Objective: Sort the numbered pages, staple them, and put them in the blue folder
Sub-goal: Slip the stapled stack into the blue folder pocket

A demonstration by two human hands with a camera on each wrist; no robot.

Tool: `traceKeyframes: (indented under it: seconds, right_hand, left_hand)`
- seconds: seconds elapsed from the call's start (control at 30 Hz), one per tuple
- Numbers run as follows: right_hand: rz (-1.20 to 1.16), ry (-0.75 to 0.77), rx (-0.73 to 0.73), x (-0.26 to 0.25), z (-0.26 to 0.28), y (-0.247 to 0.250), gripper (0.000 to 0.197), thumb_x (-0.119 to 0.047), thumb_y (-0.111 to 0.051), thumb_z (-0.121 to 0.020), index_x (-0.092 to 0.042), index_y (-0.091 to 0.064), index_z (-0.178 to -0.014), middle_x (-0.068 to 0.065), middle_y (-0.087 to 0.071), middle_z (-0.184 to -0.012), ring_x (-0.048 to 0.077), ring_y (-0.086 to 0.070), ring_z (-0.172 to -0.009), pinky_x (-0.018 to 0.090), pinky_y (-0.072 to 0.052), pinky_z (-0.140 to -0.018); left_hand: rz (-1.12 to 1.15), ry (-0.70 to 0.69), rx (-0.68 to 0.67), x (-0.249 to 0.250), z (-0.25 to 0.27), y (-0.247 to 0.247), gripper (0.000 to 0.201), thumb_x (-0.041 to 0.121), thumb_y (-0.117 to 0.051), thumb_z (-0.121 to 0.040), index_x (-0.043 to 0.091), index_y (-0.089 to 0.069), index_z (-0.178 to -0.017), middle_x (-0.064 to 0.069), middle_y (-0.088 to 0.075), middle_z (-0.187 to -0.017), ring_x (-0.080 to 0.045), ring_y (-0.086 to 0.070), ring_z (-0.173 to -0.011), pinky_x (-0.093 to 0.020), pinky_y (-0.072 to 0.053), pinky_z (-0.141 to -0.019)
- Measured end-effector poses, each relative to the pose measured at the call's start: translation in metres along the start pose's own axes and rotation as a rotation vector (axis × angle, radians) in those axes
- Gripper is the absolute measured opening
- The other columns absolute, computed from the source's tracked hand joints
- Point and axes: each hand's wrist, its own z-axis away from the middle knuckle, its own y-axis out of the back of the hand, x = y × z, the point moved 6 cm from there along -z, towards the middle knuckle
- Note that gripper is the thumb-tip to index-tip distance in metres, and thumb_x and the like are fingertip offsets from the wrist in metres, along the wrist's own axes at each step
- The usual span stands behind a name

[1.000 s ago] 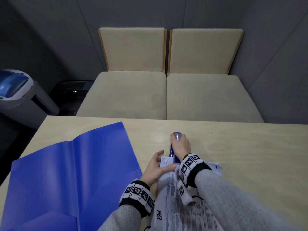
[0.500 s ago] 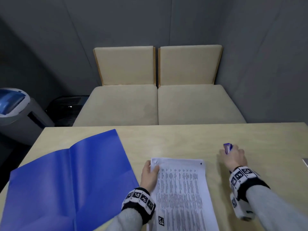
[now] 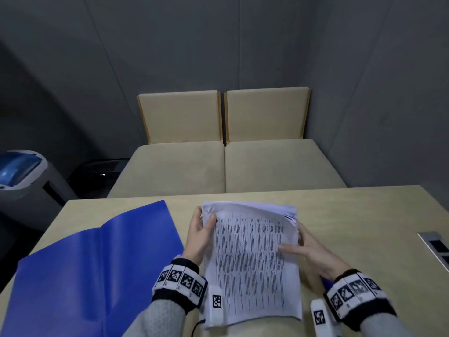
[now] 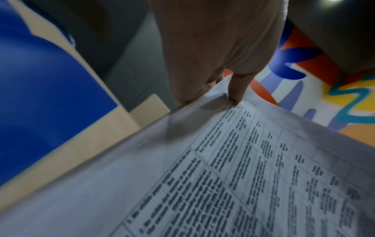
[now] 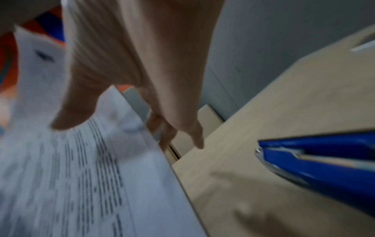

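Pages (image 3: 252, 259) lifted off the worktop (image 3: 352, 215), beside the open blue folder (image 3: 97, 268) — left hand (image 3: 200, 235) pinches the top-left corner, right hand (image 3: 308, 249) clasps the right edge, thumb on top. Stapler (image 5: 324, 163) lies alone. Judgement: keep 2-handed support, slide in flat — avoid curling.

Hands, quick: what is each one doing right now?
Left hand: holds the stapled pages at their top left corner, thumb on top.
Right hand: holds the pages' right edge, thumb on top, fingers underneath.
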Motion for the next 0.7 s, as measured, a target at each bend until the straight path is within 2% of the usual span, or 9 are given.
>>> traceKeyframes:
  seconds: [0.07,0.13,0.2,0.3,0.37,0.43,0.57,0.63,0.7]
  right_hand:
    - [-0.096,0.025,0.020,-0.025,-0.003,-0.006,0.098,-0.034,-0.093,-0.046,-0.009,-0.051,-0.131,0.018,-0.061,-0.125,0.030,-0.063,-0.108,0.050,-0.046,-0.100]
    - [-0.154,0.114,0.023,-0.055,-0.002,-0.011,0.066,-0.029,-0.090,-0.054,-0.002,-0.066,-0.109,0.023,-0.066,-0.113,0.034,-0.066,-0.099,0.049,-0.048,-0.096]
    - [-0.169,0.228,0.053,-0.080,0.002,-0.016,0.034,-0.010,-0.076,-0.074,-0.005,-0.069,-0.107,0.016,-0.069,-0.111,0.032,-0.064,-0.104,0.046,-0.047,-0.097]
    - [-0.201,0.324,0.131,-0.094,0.010,-0.026,0.023,0.003,-0.061,-0.086,-0.008,-0.070,-0.104,0.001,-0.074,-0.098,0.018,-0.068,-0.094,0.026,-0.053,-0.082]
    - [-0.205,0.329,0.190,-0.085,0.013,-0.034,0.023,0.003,-0.059,-0.087,-0.009,-0.068,-0.104,-0.007,-0.075,-0.090,0.011,-0.069,-0.087,0.016,-0.054,-0.074]
    - [-0.224,0.300,0.225,-0.070,0.012,-0.041,0.022,0.000,-0.061,-0.087,-0.007,-0.068,-0.107,-0.007,-0.075,-0.087,0.013,-0.070,-0.087,0.014,-0.054,-0.066]
    - [-0.362,0.189,0.213,-0.052,0.006,-0.051,0.018,-0.003,-0.057,-0.091,-0.003,-0.065,-0.107,0.003,-0.071,-0.088,0.002,-0.069,-0.067,0.012,-0.050,-0.051]
    - [-0.381,0.151,0.183,-0.044,0.001,-0.052,0.020,-0.005,-0.067,-0.085,-0.008,-0.066,-0.104,0.006,-0.072,-0.094,0.007,-0.071,-0.075,0.018,-0.052,-0.053]
    - [-0.372,0.085,0.170,-0.027,-0.007,-0.050,0.034,-0.003,-0.077,-0.072,-0.009,-0.066,-0.104,0.010,-0.073,-0.097,0.015,-0.072,-0.080,0.024,-0.055,-0.059]
  left_hand:
    - [-0.043,-0.120,0.006,0.037,0.005,-0.008,0.060,0.051,-0.061,-0.084,0.014,-0.044,-0.128,-0.007,-0.053,-0.135,-0.023,-0.051,-0.124,-0.048,-0.042,-0.103]
    - [-0.099,-0.301,0.062,0.077,0.017,-0.017,0.027,0.035,-0.055,-0.093,0.013,-0.049,-0.107,0.010,-0.063,-0.105,-0.011,-0.060,-0.098,-0.038,-0.051,-0.088]
    - [-0.146,-0.458,0.153,0.105,0.035,-0.025,0.009,0.025,-0.048,-0.097,0.017,-0.046,-0.095,0.021,-0.058,-0.079,-0.002,-0.055,-0.074,-0.029,-0.049,-0.070]
    - [-0.191,-0.578,0.289,0.117,0.057,-0.031,0.004,0.018,-0.044,-0.098,0.016,-0.041,-0.099,0.017,-0.053,-0.079,0.004,-0.052,-0.069,-0.024,-0.044,-0.062]
    - [-0.182,-0.580,0.331,0.105,0.064,-0.032,0.010,0.015,-0.046,-0.097,0.016,-0.038,-0.102,0.016,-0.054,-0.084,0.006,-0.053,-0.071,-0.019,-0.043,-0.062]
    - [-0.208,-0.537,0.332,0.083,0.066,-0.031,0.021,0.022,-0.050,-0.092,0.021,-0.035,-0.107,0.015,-0.056,-0.090,0.005,-0.057,-0.077,-0.021,-0.046,-0.065]
    - [-0.292,-0.360,0.332,0.034,0.059,-0.019,0.033,0.020,-0.047,-0.081,0.029,-0.030,-0.108,0.008,-0.057,-0.084,-0.011,-0.057,-0.073,-0.040,-0.048,-0.064]
    - [-0.304,-0.267,0.328,0.010,0.054,-0.016,0.029,0.011,-0.047,-0.086,0.025,-0.032,-0.106,0.002,-0.058,-0.081,-0.020,-0.057,-0.070,-0.047,-0.049,-0.064]
    - [-0.320,-0.181,0.309,-0.011,0.050,-0.015,0.027,0.010,-0.050,-0.090,0.023,-0.034,-0.106,0.001,-0.061,-0.085,-0.020,-0.061,-0.074,-0.047,-0.053,-0.068]
